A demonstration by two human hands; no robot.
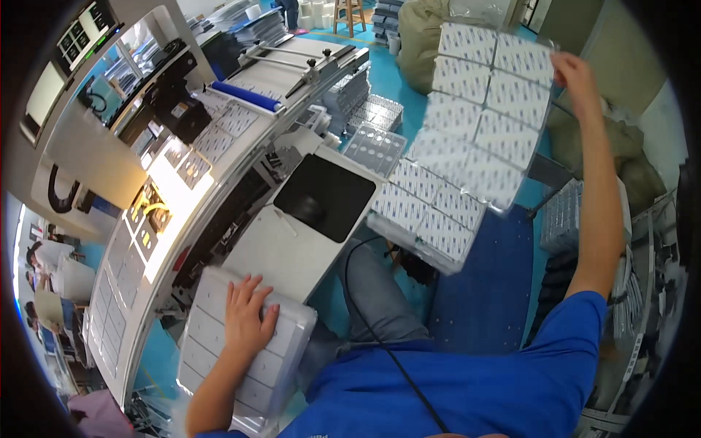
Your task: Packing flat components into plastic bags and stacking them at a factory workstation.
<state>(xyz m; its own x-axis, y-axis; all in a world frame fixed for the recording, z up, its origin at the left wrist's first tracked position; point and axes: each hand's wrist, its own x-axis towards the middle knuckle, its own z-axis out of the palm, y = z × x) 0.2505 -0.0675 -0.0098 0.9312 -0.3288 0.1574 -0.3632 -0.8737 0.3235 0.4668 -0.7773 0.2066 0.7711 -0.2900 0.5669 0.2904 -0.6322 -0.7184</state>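
Up at the right, my right hand (577,79) pinches the edge of a clear plastic tray (488,109) filled with white, blue-patterned panels. The tray hangs tilted above a stack of similar trays (432,212), and its lower part overlaps that stack in view. At the lower left, my left hand (250,317) lies with fingers spread on another stack of clear trays (208,349), whose top one shows plain pale panels.
A curved machine bed (164,252) with a lit work area runs along the left. Beside it are a small table (270,252) with a black mat (325,197) and mouse, and a blue roller (244,96). A black cable (369,328) crosses my lap. Large sacks (420,44) stand behind.
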